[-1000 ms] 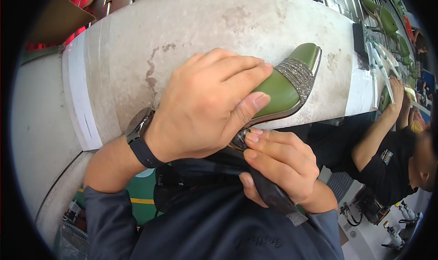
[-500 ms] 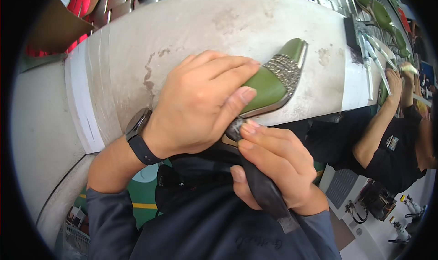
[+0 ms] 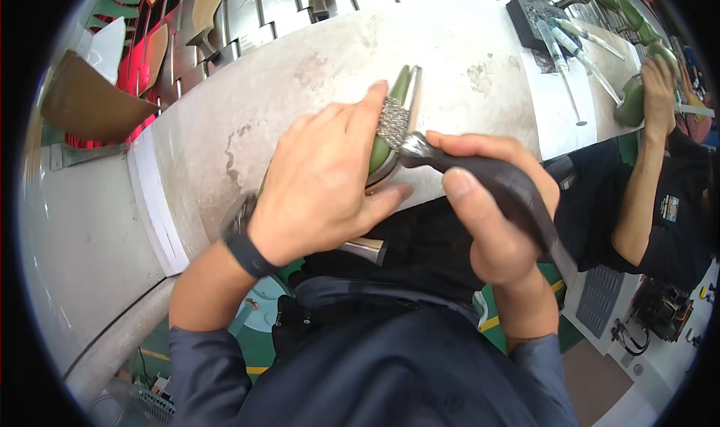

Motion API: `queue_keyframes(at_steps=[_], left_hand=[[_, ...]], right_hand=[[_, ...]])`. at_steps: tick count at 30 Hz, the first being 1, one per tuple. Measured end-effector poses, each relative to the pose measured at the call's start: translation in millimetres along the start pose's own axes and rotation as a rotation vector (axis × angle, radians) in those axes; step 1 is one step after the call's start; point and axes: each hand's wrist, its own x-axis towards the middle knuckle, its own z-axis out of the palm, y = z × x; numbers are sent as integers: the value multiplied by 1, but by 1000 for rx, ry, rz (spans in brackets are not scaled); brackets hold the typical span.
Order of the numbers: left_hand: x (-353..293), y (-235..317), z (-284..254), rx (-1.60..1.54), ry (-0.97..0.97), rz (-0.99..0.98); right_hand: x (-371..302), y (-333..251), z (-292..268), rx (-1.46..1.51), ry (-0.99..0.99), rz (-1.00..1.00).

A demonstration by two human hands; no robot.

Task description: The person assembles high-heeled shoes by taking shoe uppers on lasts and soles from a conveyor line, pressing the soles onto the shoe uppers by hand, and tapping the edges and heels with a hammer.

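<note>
Evidently, left hand (image 3: 322, 172) clasps glossy green pointed shoe (image 3: 381, 155) with grey glittering band (image 3: 393, 123), tilted on its side at near edge of pale stained worktop (image 3: 465, 112); right hand (image 3: 514, 217) grips dark curved-handled tool (image 3: 491, 172), silvery head close beside band. Possible faults: slipping head could snag band or scuff upper; slackened left hold could let shoe roll

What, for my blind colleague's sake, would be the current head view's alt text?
A person's left hand holds a green shoe with a glittering band against a worktable while the right hand grips a dark tool, its shiny end at the shoe's edge. Syringes lie to the right.
</note>
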Motion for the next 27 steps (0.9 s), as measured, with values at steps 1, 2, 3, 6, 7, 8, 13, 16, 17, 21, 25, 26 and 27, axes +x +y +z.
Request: queue_keyframes(at_steps=[1, 2, 3, 6, 7, 8, 13, 16, 17, 21, 25, 26, 27], left_hand=[[2, 4, 1, -20, -22, -48], [5, 4, 2, -21, -25, -40], [3, 4, 1, -4, -45, -64], [7, 2, -1, 2, -53, -47], [6, 2, -2, 4, -49, -38], [5, 1, -2, 11, -45, -35], [12, -9, -16, 16, 298, 79], [12, 17, -64, -326, 442, 144], [17, 26, -73, -456, 451, 244], [16, 33, -55, -397, 340, 251], [21, 46, -53, -392, 350, 179], [25, 47, -52, -388, 393, 191], [27, 48, -48, -396, 395, 193]], right_hand=[[9, 5, -4, 12, -12, -8], [19, 12, -6, 39, 4, -41], [31, 21, -6, 83, 8, -75], [77, 36, -12, 160, 100, 24], [90, 44, -15, 149, 107, 65], [99, 58, -15, 139, 75, 131], [101, 76, -22, 223, 100, 193], [84, 75, -23, 311, 171, 171], [79, 70, -22, 312, 162, 156], [54, 25, -10, 174, 59, -32], [14, -45, -23, 180, -11, -576], [4, -56, -18, 189, -17, -572], [10, -65, -26, 60, -188, -598]])
